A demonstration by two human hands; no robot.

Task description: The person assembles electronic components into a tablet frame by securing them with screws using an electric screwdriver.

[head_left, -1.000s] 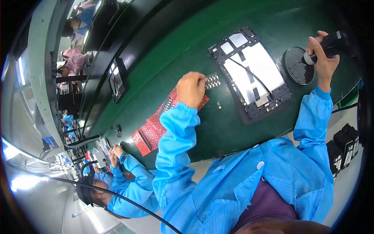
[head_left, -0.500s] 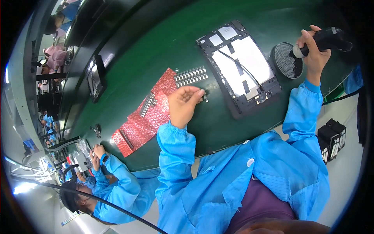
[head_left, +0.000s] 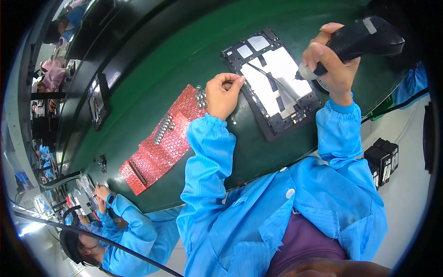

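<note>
My right hand (head_left: 336, 69) grips a black electric screwdriver (head_left: 367, 39), its tip over the white area near the right edge of an opened tablet (head_left: 264, 92). The tablet lies tilted on the green table, its white panel and black frame facing up, with a dark cable across it. At its left edge my left hand (head_left: 224, 95) is closed in a pinch; anything between the fingertips is too small to make out. Just below that hand, a tiny part (head_left: 234, 120) lies on the table. Behind the right hand, a round grey tray (head_left: 322, 85) is mostly hidden.
Left of the tablet lies red bubble wrap (head_left: 177, 122) with rows of small metallic parts (head_left: 164, 129). Another black device frame (head_left: 98, 101) is at the far left. A co-worker in blue (head_left: 134, 235) sits at lower left. Black units (head_left: 382, 159) stand stacked at right.
My right hand has brought the screwdriver left, from the round tray to over the tablet. My left hand has moved up to the tablet's left edge; a tiny part now shows on the table below it.
</note>
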